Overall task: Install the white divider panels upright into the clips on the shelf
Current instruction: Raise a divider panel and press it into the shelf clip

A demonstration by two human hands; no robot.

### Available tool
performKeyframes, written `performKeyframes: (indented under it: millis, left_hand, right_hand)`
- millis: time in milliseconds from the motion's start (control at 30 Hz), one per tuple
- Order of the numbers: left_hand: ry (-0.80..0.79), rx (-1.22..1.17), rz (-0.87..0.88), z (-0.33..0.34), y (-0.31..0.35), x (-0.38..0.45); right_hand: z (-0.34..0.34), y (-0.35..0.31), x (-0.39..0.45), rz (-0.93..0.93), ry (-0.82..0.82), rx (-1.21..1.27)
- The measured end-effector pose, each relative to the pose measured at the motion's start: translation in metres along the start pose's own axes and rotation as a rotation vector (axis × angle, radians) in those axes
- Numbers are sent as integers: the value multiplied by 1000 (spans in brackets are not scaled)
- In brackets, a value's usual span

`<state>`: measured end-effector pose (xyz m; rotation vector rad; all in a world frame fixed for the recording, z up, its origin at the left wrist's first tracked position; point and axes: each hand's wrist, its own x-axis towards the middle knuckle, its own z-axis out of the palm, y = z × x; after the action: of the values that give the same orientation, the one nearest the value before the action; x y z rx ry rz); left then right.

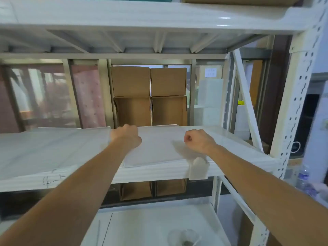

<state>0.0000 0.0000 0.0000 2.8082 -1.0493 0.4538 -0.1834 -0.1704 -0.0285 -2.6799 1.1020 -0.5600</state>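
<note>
A white divider panel (156,146) lies flat on the middle shelf (159,172), reaching from the front edge to the back. My left hand (126,137) rests on the panel's left edge near its far corner, with the fingers curled down over that edge and hidden. My right hand (197,141) is a closed fist just above the right part of the panel, holding nothing and throwing a shadow on it. A white clip (197,168) sits on the shelf's front lip, below my right wrist. A second, larger white panel (53,150) lies flat to the left.
Brown cardboard boxes (149,96) stand behind the shelf. The upper shelf (142,20) hangs close overhead. A perforated upright post (298,96) and a diagonal brace (248,103) close the right side. A lower shelf (142,228) holds a clear round object (184,237).
</note>
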Motion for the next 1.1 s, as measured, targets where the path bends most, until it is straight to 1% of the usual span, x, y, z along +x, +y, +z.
performKeyframes:
  millis: [67, 167, 267, 300, 367, 433, 467, 533, 567, 600, 667, 700, 733, 767, 833, 867, 900, 933, 1000, 1033, 1100]
  left_hand:
    - [-54, -11, -57, 2, 1, 2]
    - [-150, -86, -108, 4, 4, -7]
    - [-231, -169, -185, 7, 1, -12]
    - [-250, -213, -226, 8, 1, -9]
    - [-318, -333, -250, 6, 3, -10]
    - [-394, -551, -272, -2, 6, -7]
    - [-422, -711, -316, -6, 4, -2]
    - [-477, -1018, -478, -19, 2, 12]
    - [-485, -1127, -527, -26, 2, 23]
    - [-472, -1243, -527, -34, 3, 33]
    - [-400, -1437, -482, -66, 14, 32]
    - [-349, -1503, -452, -85, 20, 29]
    - [-298, -1542, -406, -105, 26, 26]
    - [-271, -1559, -341, -122, 33, 24]
    - [-296, -1572, -220, -145, 47, 22]
    - [-293, -1573, -154, -150, 53, 20]
    - [-276, -1550, -75, -154, 61, 15]
    - [-249, -1504, 8, -154, 68, 9]
    - [-239, -1413, 185, -146, 84, -14]
    - [-280, -1366, 263, -135, 91, -26]
    - [-360, -1236, 352, -99, 98, -45]
  right_hand:
    - [1, 1, 1, 10, -24, 13]
    - [2, 9, 3, 50, -139, -18]
    - [4, 10, -3, 29, -211, 41]
    - [3, 9, -6, 17, -218, 53]
    - [0, 6, -11, 1, -229, 111]
    - [-3, 5, -17, -18, -283, 239]
    - [-5, 5, -19, -37, -320, 324]
    - [-13, 6, -23, -113, -375, 457]
    - [-17, 8, -24, -155, -389, 503]
    - [-23, 10, -26, -182, -397, 539]
    - [-31, 17, -29, -222, -380, 553]
    - [-33, 22, -31, -227, -318, 472]
    - [-33, 27, -33, -217, -230, 315]
    - [-31, 31, -35, -210, -115, 100]
    - [-28, 34, -42, -175, 100, -322]
    - [-27, 35, -46, -168, 159, -431]
    - [-27, 35, -48, -159, 161, -482]
    - [-28, 36, -50, -128, 126, -465]
    - [-30, 38, -47, -29, 16, -281]
    - [-31, 37, -46, 10, -33, -184]
    - [-30, 34, -44, 45, -78, -53]
